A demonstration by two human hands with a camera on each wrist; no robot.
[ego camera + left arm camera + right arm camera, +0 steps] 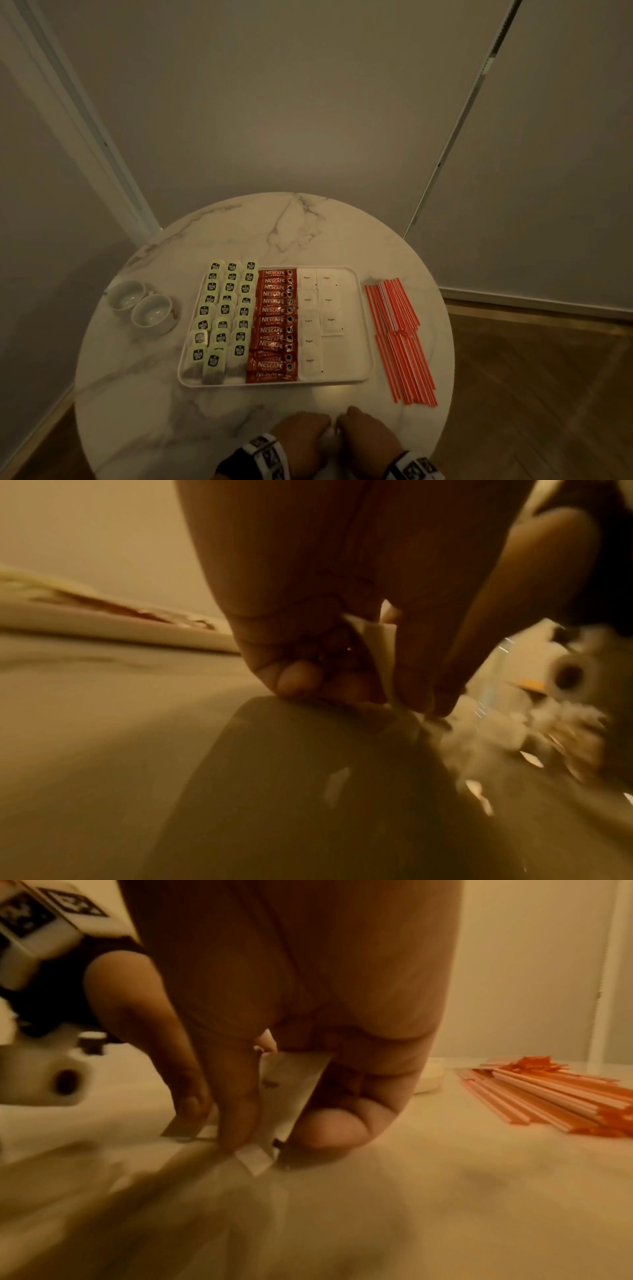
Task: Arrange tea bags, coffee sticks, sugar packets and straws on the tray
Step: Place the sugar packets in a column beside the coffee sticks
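Observation:
A white tray [349,356] in the middle of the table holds three groups. Green-tagged tea bags [222,315] fill its left side, red coffee sticks [274,322] its centre, and white sugar packets [310,322] lie right of them. Red-and-white straws [397,335] lie on the table to the right of the tray. Both hands are at the near table edge, close together. My left hand [305,435] pinches a white packet [380,642] in curled fingers. My right hand [363,435] pinches a white sugar packet [287,1085] against the tabletop.
Two small white cups [150,313] stand on the round marble table [291,233], left of the tray. The straws [548,1096] lie to the right of my right hand. Walls close in behind the table, and wood floor shows at both sides.

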